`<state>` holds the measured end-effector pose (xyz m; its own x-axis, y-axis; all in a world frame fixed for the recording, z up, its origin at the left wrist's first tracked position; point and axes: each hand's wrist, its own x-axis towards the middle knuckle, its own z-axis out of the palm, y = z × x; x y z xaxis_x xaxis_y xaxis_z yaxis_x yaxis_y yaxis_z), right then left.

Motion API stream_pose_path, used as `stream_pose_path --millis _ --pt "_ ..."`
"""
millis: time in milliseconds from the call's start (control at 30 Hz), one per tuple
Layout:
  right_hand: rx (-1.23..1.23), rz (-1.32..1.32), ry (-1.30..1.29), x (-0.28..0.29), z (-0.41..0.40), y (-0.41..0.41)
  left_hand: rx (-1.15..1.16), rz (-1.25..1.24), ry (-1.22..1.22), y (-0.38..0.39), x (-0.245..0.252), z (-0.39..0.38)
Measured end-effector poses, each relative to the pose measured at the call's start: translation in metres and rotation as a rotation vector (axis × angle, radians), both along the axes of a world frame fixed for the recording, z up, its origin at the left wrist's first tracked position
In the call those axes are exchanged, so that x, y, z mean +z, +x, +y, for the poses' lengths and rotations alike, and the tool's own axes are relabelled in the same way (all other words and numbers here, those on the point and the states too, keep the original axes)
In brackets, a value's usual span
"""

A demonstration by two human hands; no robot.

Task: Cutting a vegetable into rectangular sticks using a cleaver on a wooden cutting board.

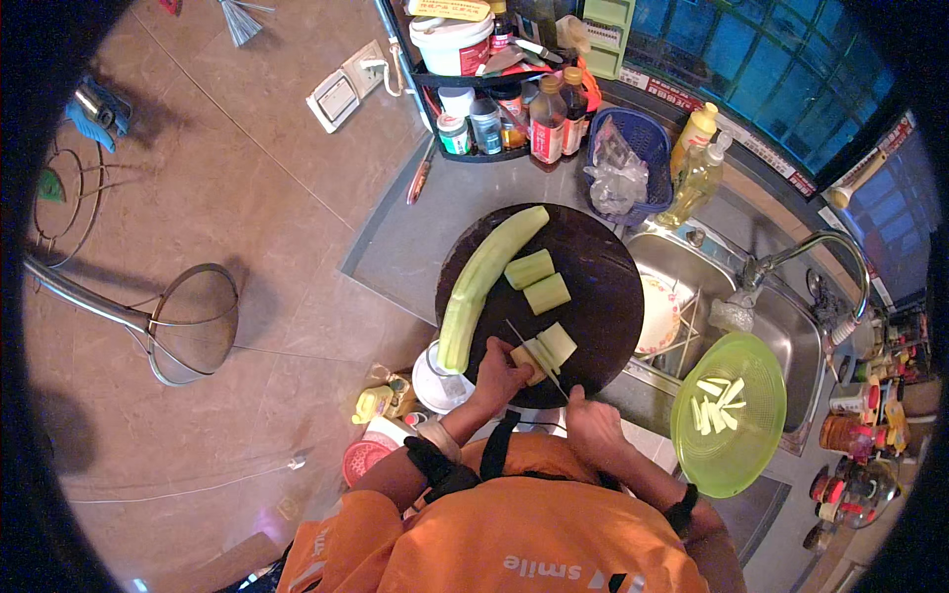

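On a round dark cutting board (593, 296) my left hand (498, 379) holds a short piece of peeled pale green gourd (526, 365) by its near side. My right hand (592, 422) grips a kitchen knife (545, 368), seen nearly edge-on, its blade at the cut face of that piece. Cut slices (557, 346) lie just right of the blade. Two short gourd chunks (538, 282) rest farther up the board. A long, curved peeled gourd (482, 293) lies along the board's left side. Cut sticks (715, 406) sit in a green plastic colander (767, 452) at the right.
The colander overlaps a steel double sink (801, 385) with a faucet (852, 244) and a plate (660, 315). Behind the board stand a blue basket (656, 200), bottles (547, 122) and a black rack (452, 80). A red-handled knife (420, 181) lies near the wall.
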<state>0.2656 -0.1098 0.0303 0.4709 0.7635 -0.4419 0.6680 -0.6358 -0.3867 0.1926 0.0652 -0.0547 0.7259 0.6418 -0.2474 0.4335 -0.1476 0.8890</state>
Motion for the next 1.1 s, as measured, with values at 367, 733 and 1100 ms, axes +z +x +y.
stream_pose_path --millis 367,733,1100 --pt "-0.153 0.034 0.132 -0.014 -0.006 0.007 -0.038 0.060 -0.072 -0.003 0.010 0.006" --pt "-0.132 0.000 0.122 -0.004 -0.015 0.010 -0.002 -0.048 -0.119 -0.002 0.001 0.005" --pt "-0.052 -0.039 0.069 -0.010 -0.020 0.006 0.097 -0.060 -0.476 -0.007 0.015 0.005"
